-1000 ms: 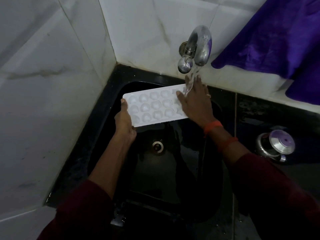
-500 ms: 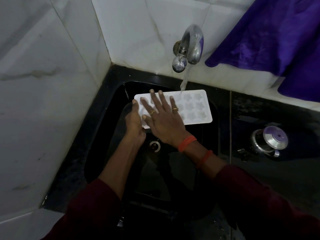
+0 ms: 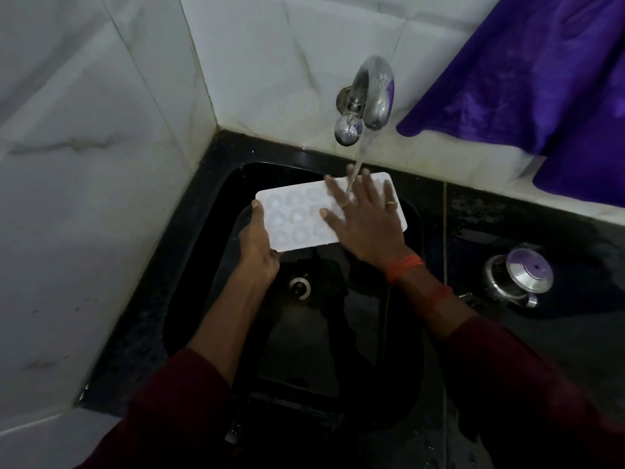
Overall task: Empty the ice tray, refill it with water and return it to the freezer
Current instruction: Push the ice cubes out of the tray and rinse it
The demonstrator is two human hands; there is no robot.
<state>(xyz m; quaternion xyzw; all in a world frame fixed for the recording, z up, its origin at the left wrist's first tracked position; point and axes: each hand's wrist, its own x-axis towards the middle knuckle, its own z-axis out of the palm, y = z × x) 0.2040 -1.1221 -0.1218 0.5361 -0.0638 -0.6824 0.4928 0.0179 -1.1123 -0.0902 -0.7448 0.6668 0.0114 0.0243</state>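
A white ice tray [image 3: 294,218] with rounded pockets is held flat over a black sink [image 3: 209,299]. My left hand [image 3: 258,243] grips its left end, thumb on the rim and fingers underneath. My right hand [image 3: 363,220] lies flat on the tray's right half with fingers spread, hiding the pockets there. A steel tap [image 3: 370,96] on the back wall runs a thin stream of water [image 3: 358,160] onto my right hand's fingers and the tray.
The sink's drain [image 3: 299,287] lies below the tray. A steel pot with a lid [image 3: 519,277] stands on the dark counter to the right. A purple cloth [image 3: 541,79] hangs at the upper right. White marble tiles [image 3: 101,164] wall the left and back.
The tray has shifted left under the tap. My right hand slid from the tray's left half to its right half, under the stream. My left hand still holds the left end.
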